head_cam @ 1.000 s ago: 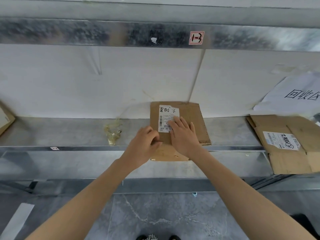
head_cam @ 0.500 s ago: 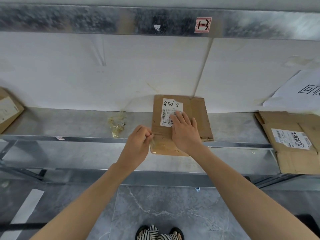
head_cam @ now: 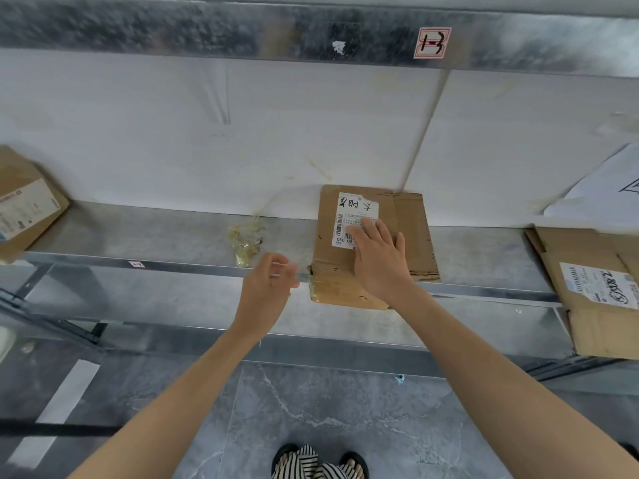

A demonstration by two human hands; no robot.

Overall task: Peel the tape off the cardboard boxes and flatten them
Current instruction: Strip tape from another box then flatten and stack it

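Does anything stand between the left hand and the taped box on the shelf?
Nothing visible does: the left hand hovers just left of the box, with only the shelf edge between them. The right hand lies flat on the box.

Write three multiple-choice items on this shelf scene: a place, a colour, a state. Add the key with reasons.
1. Where is the wad of peeled tape?
A. on the floor
B. on the shelf, left of the middle box
C. on top of that box

2. What colour borders the tag on the upper beam?
A. blue
B. green
C. red

3. How does the right hand lie?
A. flat on the box, fingers straight
B. curled into a fist
C. hanging clear of it

Key: B, the wad sits on bare metal beside the box; C, its frame is red; A, the palm presses the cardboard.
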